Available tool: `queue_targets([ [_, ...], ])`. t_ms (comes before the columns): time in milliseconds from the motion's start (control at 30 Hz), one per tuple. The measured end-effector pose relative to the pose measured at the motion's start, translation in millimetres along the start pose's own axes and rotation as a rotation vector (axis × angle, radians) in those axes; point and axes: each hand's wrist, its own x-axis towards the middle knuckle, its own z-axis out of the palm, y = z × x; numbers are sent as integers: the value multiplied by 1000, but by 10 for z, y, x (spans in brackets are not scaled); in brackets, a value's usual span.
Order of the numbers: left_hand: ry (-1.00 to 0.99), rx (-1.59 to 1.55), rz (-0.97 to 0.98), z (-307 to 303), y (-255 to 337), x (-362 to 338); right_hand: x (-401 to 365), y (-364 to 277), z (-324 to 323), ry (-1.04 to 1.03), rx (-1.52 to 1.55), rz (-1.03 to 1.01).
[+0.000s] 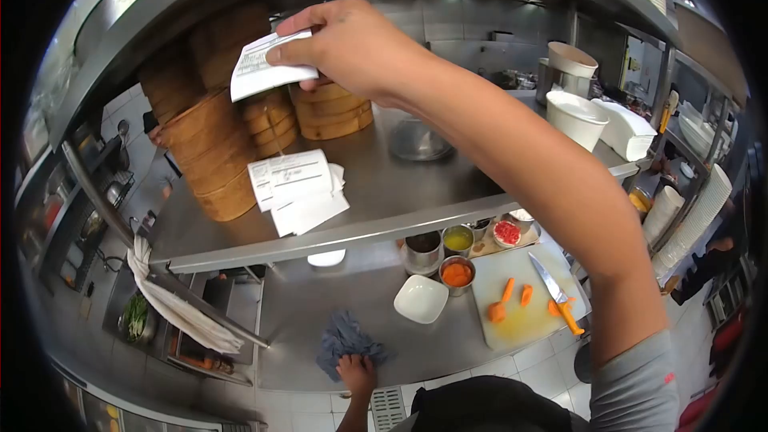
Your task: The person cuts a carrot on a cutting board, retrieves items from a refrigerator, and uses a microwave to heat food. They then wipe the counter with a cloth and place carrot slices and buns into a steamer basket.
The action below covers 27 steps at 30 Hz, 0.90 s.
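Note:
My right hand (320, 44) is raised over the steel shelf, pinching a white printed order ticket (268, 64) between thumb and fingers. Below it, a small stack of paper tickets (292, 184) lies on the shelf, with a thin spike that seems to rise from it. Down on the steel counter, my left hand (356, 372) rests with curled fingers on a crumpled blue-grey cloth (346, 340). A white square bowl (421, 299) sits to the right of the cloth.
Bamboo steamers (210, 152) are stacked at the shelf's left. A cutting board (512, 332) carries carrot pieces (498, 312) and an orange-handled knife (552, 288). Metal cups (457, 274) of ingredients stand behind. White tubs (576, 118) and napkins (628, 128) occupy the shelf's right end.

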Motion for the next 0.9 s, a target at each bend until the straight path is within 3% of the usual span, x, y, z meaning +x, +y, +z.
queue_targets([
  [167, 45, -75, 6, -17, 2, 20, 253, 389, 315, 27, 22, 154],
  [233, 50, -51, -11, 4, -2, 40, 210, 559, 289, -302, -98, 344],
  [267, 58, -46, 9, -15, -18, 5, 72, 551, 345, -332, -112, 465],
  [367, 32, -59, 0, -52, 26, 14, -69, 735, 361, -478, -261, 473],
  [433, 26, -29, 25, -66, 35, 26, -110, 717, 322, -379, -194, 394],
  [500, 2, -16, -13, -70, 60, 37, -46, 561, 273, -100, 19, 240],
  [633, 3, 21, -6, -29, 29, 39, 206, 371, 262, 34, 62, 114],
  [700, 32, -5, 13, 0, 17, 20, 243, 311, 329, -57, 7, 125],
  [767, 41, -12, 22, 22, 25, 18, 419, 467, 421, -314, -381, 49],
  [833, 42, -18, 40, -18, 1, -2, 344, 558, 545, -486, -454, 420],
  [900, 8, -31, 39, -85, 72, 23, 319, 886, 630, -655, -684, 199],
])
